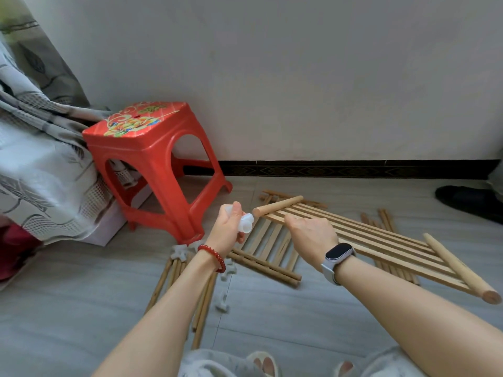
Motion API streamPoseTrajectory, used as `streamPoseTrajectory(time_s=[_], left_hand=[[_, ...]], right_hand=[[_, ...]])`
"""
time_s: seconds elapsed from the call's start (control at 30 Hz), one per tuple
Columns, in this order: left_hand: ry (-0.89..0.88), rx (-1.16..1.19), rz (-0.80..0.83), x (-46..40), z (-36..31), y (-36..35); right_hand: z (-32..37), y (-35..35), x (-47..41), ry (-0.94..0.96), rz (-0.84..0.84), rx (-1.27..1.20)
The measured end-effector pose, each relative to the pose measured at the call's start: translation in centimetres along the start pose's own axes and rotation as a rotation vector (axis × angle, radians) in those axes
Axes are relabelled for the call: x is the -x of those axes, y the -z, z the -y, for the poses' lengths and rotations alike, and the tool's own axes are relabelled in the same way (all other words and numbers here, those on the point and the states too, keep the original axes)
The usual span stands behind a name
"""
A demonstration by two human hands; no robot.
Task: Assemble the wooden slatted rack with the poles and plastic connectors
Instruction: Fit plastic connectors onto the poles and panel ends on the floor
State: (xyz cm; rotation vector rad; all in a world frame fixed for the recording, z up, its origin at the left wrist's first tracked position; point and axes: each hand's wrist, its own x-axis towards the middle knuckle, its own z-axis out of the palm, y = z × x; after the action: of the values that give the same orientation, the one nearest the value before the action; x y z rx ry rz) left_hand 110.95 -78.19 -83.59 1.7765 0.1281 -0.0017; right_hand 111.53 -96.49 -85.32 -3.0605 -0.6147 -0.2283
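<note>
Pale wooden slatted rack panel point(353, 240): held above the grey tiled floor point(299, 322), long axis running from upper left, near the hands, down to lower right. Thin parallel slats span between two round end poles. Near end pole point(277, 205) lies crosswise, its cut face pointing left toward the left hand. Far end pole point(460, 268) angles toward the lower right corner, round end grain facing the camera.

Translucent white plastic connector point(246, 223): stubby, with tubular sockets, held just beside the near pole's cut face; whether they touch cannot be told.

Left hand point(231, 229): grip closed round the connector, thumb up on top, fingers curled beneath. Forearm reaches in from below; red bead bracelet point(213, 257) on the wrist.

Right hand point(310, 232): palm down on the panel's slats near the left end, fingers curled over the front edge, so the grip is clamped on the panel. Dark-faced smartwatch on a pale strap point(337, 253) on the wrist.

On the floor: loose thin wooden poles point(163, 284) below the left arm, more white connectors point(223, 303) among them, a second slatted panel point(269, 248) under the held one.

Red plastic stool with flower print point(152, 164) stands left, against the white wall point(299, 77).
</note>
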Motion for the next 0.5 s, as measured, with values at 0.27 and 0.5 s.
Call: streamPoseTrajectory(time_s=[0.27, 0.5], left_hand=[[-0.037, -0.127, -0.026, 0.7, -1.2, -1.1], [-0.079, -0.476, -0.245, 0.8, -0.4, -2.4]], right_hand=[[0.5, 0.1, 0.2, 0.041, 0.003, 0.045], [1.1, 0.0, 0.2, 0.087, 0.045, 0.056]])
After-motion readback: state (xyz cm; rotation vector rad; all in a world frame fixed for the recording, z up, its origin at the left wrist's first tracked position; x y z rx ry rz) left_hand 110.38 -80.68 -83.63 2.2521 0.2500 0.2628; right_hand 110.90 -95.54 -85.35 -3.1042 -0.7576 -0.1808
